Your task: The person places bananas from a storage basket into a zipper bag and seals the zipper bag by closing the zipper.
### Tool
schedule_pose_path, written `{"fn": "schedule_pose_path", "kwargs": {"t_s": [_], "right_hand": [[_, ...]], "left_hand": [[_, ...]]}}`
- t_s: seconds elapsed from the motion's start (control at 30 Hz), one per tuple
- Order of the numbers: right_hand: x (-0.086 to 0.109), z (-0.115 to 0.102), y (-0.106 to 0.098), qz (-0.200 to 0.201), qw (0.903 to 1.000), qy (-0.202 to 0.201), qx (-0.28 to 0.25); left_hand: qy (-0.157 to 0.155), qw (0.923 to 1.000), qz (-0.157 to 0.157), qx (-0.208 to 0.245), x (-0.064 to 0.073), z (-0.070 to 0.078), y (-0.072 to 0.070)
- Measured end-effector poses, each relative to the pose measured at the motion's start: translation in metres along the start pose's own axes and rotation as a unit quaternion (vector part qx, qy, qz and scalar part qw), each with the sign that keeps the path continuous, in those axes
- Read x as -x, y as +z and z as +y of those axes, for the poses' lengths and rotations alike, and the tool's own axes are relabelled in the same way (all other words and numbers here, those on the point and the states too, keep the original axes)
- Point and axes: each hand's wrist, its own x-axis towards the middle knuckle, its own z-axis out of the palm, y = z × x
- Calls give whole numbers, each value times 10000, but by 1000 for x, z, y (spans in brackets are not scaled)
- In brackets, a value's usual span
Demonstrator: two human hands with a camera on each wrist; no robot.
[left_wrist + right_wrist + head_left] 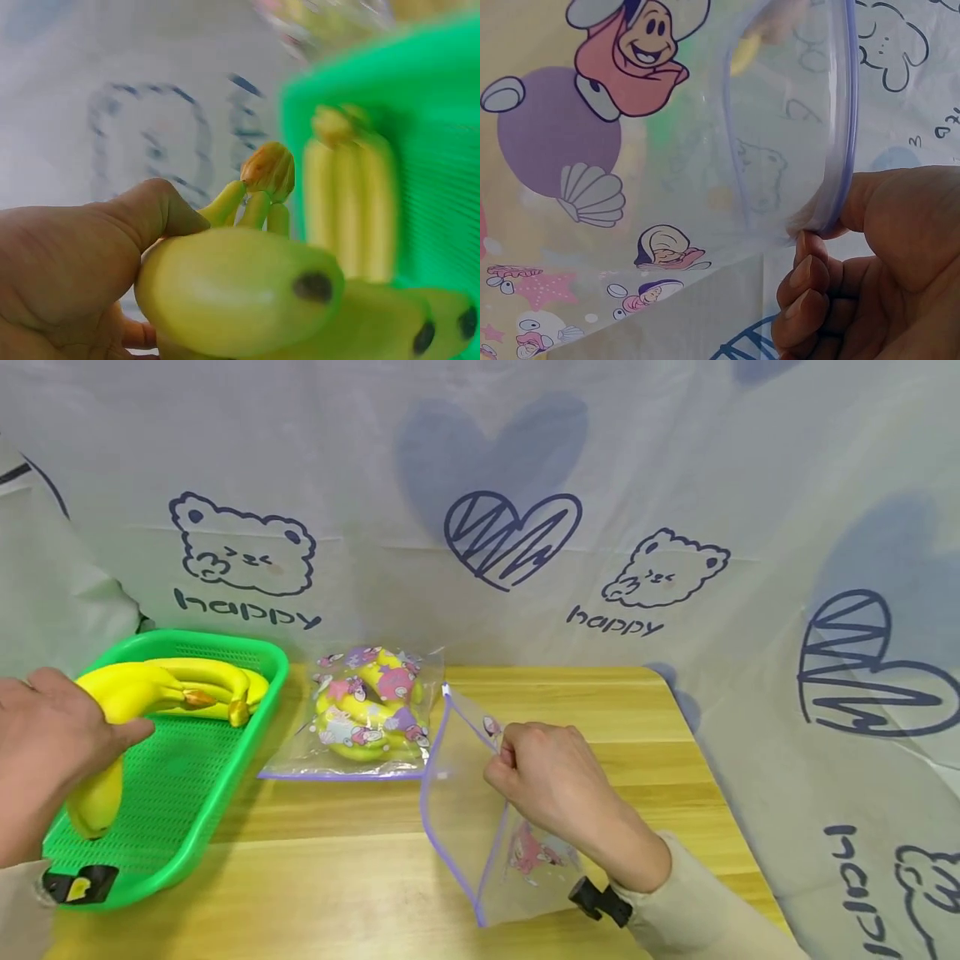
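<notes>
My left hand (56, 747) grips a bunch of yellow bananas (240, 289) above the green basket (198, 843); their dark tips face the left wrist camera. A second banana bunch (213, 681) lies in the basket's far end. On the right, my right hand (558, 777) pinches the rim of a clear zip bag (461, 777) with a purple edge and cartoon prints. The bag's mouth gapes toward the left, and no fruit shows inside it. In the right wrist view, thumb and fingers (806, 281) hold the purple zip strip (844, 112).
A printed zip bag with bananas inside (367, 710) lies flat at the table's back, between basket and held bag. The wooden table (315, 877) ends at a pale cloth (375, 460) printed with bears and hearts, hanging behind and to the right.
</notes>
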Motion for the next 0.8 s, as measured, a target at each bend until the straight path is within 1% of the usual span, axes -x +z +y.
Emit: {"fn": "schedule_pose_path", "kwargs": {"t_s": [0.07, 0.13, 0.17, 0.2, 0.27, 0.33, 0.4, 0.43, 0.47, 0.57, 0.63, 0.7, 0.8], "right_hand": [[-1, 0, 0, 49, 10000, -20, 11], [-2, 0, 0, 131, 9999, -38, 17], [-2, 0, 0, 174, 9998, -40, 14], [-3, 0, 0, 218, 9997, -57, 13], [-5, -1, -1, 314, 9995, -78, -15], [-8, -2, -2, 401, 9991, -94, -34], [-11, -3, -2, 451, 9989, -98, -49], [-12, -3, -2, 470, 9988, -88, -57], [-13, -4, -2, 500, 9987, -77, -55], [-16, -5, -1, 563, 9984, -51, -61], [-17, -5, 1, 587, 9982, -53, -78], [-18, -6, 2, 575, 9983, -53, -112], [-18, -6, 2, 541, 9984, -40, -169]], "left_hand": [[5, 9999, 16, 147, 3, 13, -15], [145, 9993, 186, 292, 8, 26, -27], [-13, 9990, -116, 427, 11, 35, -39], [51, 9982, -126, 591, 15, 42, -46], [357, 9947, 107, 961, 23, 57, -58], [747, 9887, 370, 1248, 32, 71, -66], [1152, 9810, 492, 1480, 42, 83, -74], [1287, 9775, 478, 1603, 47, 90, -77], [1408, 9746, 429, 1688, 51, 96, -79], [1712, 9672, 135, 1873, 65, 114, -86], [1835, 9634, 49, 1953, 74, 127, -89], [2017, 9602, 75, 1932, 84, 139, -92], [2318, 9538, 277, 1893, 95, 156, -94]]}}
